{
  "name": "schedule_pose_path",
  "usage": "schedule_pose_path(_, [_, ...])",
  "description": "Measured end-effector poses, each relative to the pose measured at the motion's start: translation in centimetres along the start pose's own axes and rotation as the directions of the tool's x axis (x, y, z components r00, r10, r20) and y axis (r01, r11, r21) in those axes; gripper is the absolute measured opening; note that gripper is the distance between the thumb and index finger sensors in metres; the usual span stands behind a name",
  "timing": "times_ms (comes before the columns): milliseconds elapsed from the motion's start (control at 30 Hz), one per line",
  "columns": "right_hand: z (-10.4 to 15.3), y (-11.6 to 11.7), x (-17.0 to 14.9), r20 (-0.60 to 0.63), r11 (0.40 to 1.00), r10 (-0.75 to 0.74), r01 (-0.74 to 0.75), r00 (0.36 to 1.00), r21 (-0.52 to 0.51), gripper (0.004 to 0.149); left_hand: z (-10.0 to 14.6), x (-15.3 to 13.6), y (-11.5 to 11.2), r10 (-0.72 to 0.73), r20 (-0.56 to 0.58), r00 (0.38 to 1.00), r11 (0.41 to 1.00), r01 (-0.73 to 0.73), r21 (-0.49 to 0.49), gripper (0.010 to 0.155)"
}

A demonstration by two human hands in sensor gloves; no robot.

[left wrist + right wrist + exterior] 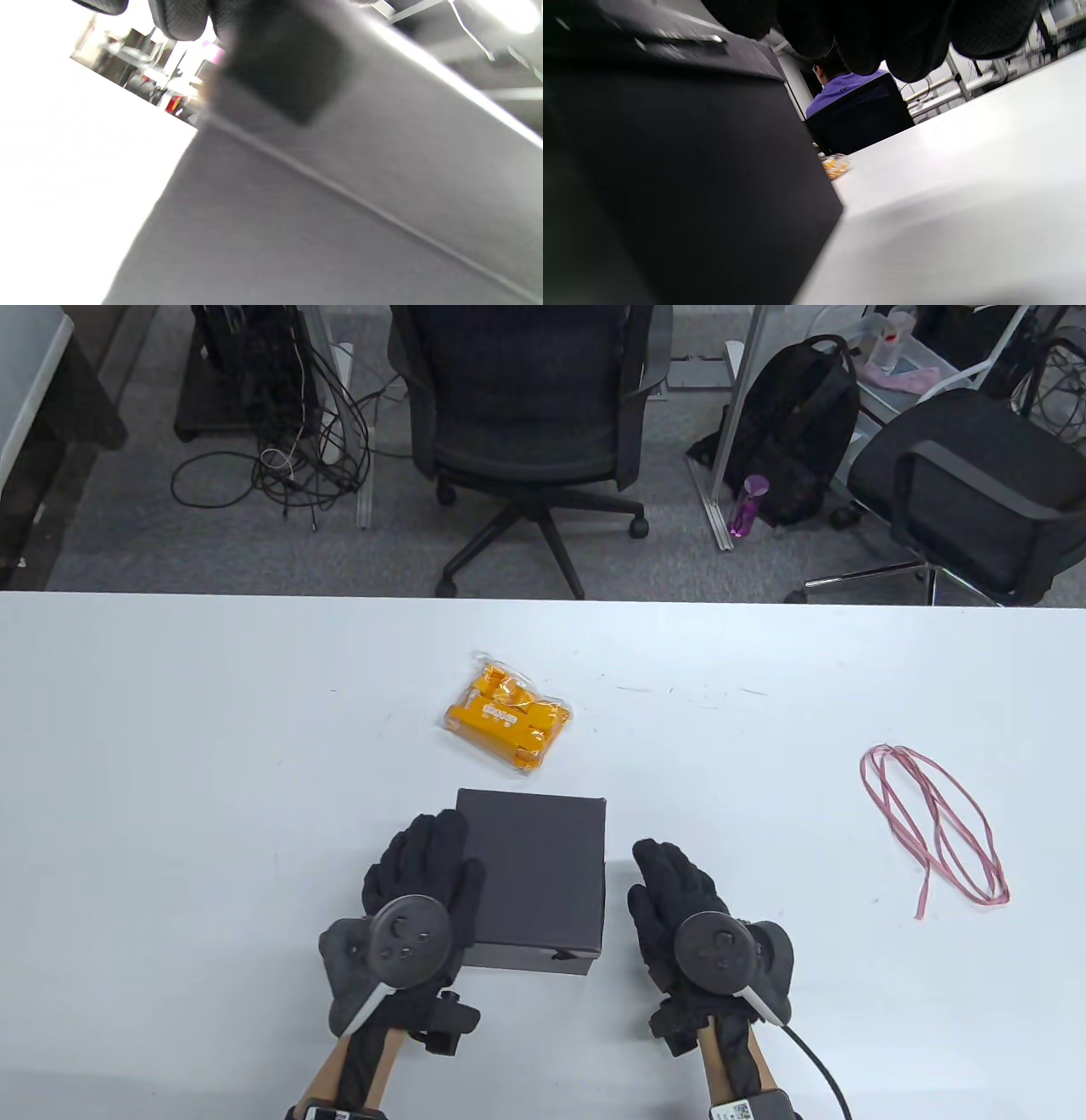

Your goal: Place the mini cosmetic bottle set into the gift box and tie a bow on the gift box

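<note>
Black gift box (533,875) between both hands (424,869).

Table view: high above the near edge, angled down and forward across the white surface (212,746) to the office chairs (530,407) beyond; both hands entering from the bottom edge, left hand (416,891) and right hand (679,899) flanking the dark box (534,874).

Left wrist view: tilted, low, pressed close against the box side (339,203), blurred, fingertips (182,17) at the top.

Right wrist view: near surface level (967,169), tilted, looking along the box wall (670,178) toward the orange packet (835,166).

Shared by all three: box and surface; packet (506,717) shared by table and right wrist views.
</note>
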State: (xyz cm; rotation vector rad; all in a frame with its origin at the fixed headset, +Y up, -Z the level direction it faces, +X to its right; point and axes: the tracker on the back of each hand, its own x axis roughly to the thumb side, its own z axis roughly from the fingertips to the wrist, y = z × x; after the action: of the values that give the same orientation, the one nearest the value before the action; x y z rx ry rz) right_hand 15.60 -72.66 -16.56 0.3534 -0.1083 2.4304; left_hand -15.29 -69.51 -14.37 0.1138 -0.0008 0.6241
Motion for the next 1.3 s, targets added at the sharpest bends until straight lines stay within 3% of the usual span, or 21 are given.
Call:
schedule_pose_path(100, [0.1,0.4,-0.1,-0.031,0.965,-0.262,0.262,0.965,0.002,0.057,0.0,-3.4,-0.9,0.253,-0.066,0.965,0.965,-0.257,-0.059,0.062])
schedule_pose_path(167, [0.1,0.9,-0.1,-0.057,0.917,-0.397,0.399,0.916,0.021,0.058,0.0,-4.7,-2.0,0.445,-0.065,0.893,0.887,-0.45,-0.108,0.061])
schedule_pose_path(267, [0.1,1.9,-0.2,-0.082,0.827,-0.548,0.554,0.832,0.098,0.059,0.4,-5.6,-3.7,0.667,-0.109,0.737,0.722,-0.675,-0.151,0.059])
schedule_pose_path(400, [0.3,3.2,-0.3,-0.118,0.702,-0.676,0.684,0.728,0.199,0.059,0.8,-5.8,-5.0,0.745,-0.158,0.648,0.626,-0.761,-0.17,0.059])
schedule_pose_path(467, [0.4,3.5,-0.2,-0.128,0.671,-0.7,0.708,0.703,0.22,0.06,1.0,-5.9,-5.4,0.784,-0.178,0.595,0.574,-0.803,-0.161,0.058])
schedule_pose_path(533, [0.5,3.6,-0.2,-0.13,0.678,-0.694,0.704,0.708,0.213,0.06,1.2,-6.0,-5.6,0.798,-0.197,0.57,0.547,-0.821,-0.162,0.059])
schedule_pose_path(1000, [0.5,4.1,-0.7,-0.187,0.725,-0.651,0.675,0.736,0.134,0.058,1.2,-5.8,-5.4,0.795,-0.223,0.564,0.551,-0.825,-0.123,0.057])
schedule_pose_path(1300, [0.3,4.1,-0.8,-0.177,0.732,-0.642,0.665,0.746,0.15,0.058,1.0,-5.3,-5.1,0.758,-0.212,0.617,0.591,-0.787,-0.179,0.057])
